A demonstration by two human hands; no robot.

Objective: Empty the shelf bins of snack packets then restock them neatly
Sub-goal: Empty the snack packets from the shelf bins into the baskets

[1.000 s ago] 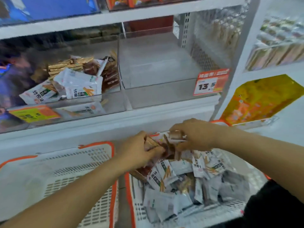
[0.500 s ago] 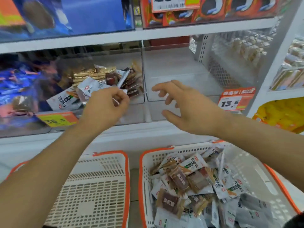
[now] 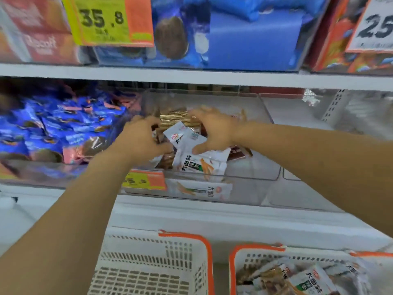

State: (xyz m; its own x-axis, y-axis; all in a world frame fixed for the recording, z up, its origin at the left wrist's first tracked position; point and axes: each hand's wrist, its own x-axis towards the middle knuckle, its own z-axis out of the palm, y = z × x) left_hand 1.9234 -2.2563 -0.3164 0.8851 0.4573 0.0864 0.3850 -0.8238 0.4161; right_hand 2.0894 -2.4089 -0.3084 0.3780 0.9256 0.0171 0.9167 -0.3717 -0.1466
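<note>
Your left hand (image 3: 142, 137) and right hand (image 3: 214, 130) both curl around the snack packets (image 3: 191, 150) piled inside the clear shelf bin (image 3: 251, 167).

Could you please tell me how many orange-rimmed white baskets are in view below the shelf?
2: the left basket, under the left forearm, shows no packets; the right basket, at the lower right edge, holds snack packets. Both are cut off by the frame.
</note>
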